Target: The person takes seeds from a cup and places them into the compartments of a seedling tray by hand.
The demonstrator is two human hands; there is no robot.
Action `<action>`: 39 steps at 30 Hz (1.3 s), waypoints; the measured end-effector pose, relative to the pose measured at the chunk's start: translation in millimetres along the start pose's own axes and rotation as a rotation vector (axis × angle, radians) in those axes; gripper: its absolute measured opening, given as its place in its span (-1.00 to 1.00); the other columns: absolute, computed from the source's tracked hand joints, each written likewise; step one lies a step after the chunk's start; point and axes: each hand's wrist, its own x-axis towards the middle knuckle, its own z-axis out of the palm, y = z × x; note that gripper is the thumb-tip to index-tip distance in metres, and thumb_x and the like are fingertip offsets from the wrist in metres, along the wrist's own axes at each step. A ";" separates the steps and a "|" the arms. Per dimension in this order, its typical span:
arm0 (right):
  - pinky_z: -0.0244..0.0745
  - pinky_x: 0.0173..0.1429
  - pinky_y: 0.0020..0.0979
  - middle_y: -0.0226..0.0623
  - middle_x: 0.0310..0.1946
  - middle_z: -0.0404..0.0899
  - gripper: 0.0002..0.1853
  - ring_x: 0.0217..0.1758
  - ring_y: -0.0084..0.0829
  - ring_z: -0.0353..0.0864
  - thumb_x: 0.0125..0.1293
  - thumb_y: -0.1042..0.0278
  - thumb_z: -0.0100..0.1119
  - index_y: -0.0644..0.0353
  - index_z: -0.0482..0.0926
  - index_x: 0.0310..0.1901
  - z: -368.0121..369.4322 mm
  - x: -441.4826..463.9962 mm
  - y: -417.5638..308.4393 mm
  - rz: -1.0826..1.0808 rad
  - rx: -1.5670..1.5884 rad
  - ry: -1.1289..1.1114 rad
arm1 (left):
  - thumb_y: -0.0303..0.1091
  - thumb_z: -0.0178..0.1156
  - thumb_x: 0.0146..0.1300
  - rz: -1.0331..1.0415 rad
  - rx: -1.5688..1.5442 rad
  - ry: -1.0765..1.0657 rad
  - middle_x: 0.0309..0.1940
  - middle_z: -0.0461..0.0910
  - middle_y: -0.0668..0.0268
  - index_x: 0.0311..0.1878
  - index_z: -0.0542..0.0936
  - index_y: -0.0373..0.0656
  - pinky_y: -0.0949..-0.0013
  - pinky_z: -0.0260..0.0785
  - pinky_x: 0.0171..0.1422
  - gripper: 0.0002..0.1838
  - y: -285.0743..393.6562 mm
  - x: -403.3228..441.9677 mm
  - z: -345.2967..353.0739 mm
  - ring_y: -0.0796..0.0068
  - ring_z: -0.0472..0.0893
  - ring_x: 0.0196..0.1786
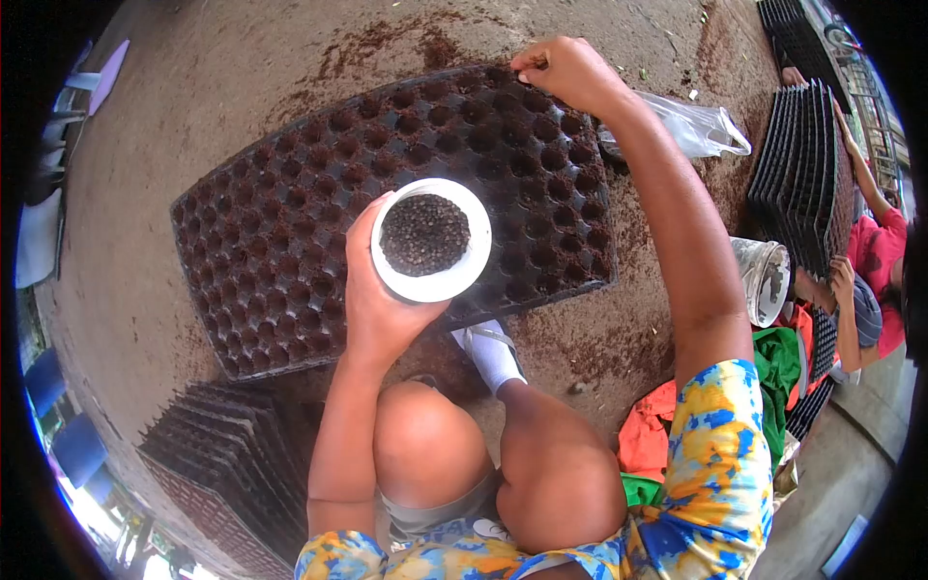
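Observation:
My left hand [379, 307] is wrapped round a white plastic cup [480, 253], held upright above the tray. Small dark seeds [425, 235] lie inside the cup. Below it spreads a black seedling tray [459, 307] whose many round cells hold brown soil. Over the tray's far right corner, my right hand [572, 75] is closed with thumb and fingertips pinched together above a cell. Whatever is between those fingertips is too small to make out.
Stacked trays [217, 454] stand at lower left, with another stack [797, 174] at right beside a person [875, 275]. A plastic bag [691, 126], a stained bucket [764, 280] and orange cloth [646, 430] lie on my right. Spilled soil [425, 43] marks the ground.

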 end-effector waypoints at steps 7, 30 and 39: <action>0.54 -0.08 -0.35 -0.21 -0.27 0.71 -0.78 -0.24 -0.29 0.69 0.21 0.34 0.31 0.18 0.69 -0.12 -19.1 -105.8 6.6 -0.029 0.188 0.477 | -0.51 0.61 -0.40 0.001 -0.043 0.051 0.27 0.30 0.09 0.39 0.09 -0.24 0.16 0.15 0.45 0.20 -0.4 -2.1 -7.2 0.20 0.35 0.33; 0.44 0.15 -0.46 -0.32 0.04 0.53 -0.53 0.02 -0.56 0.51 0.31 0.36 0.18 0.22 0.42 0.24 181.3 -312.1 -18.1 0.578 1.759 0.520 | -0.65 0.31 0.00 -0.128 0.291 0.184 0.31 0.25 0.07 0.41 0.07 -0.23 0.08 0.06 0.47 -0.10 87.4 -36.6 -43.9 0.18 0.31 0.33; 0.39 0.17 -0.38 -0.20 0.25 0.30 -0.52 0.26 -0.39 0.36 0.09 0.51 0.16 0.10 0.49 0.13 185.3 -277.4 -48.7 0.844 1.872 0.729 | -0.61 0.31 0.08 -0.139 0.191 0.144 0.29 0.30 0.12 0.33 0.18 -0.25 0.13 0.01 0.49 -0.25 88.2 -43.2 -34.5 0.26 0.31 0.33</action>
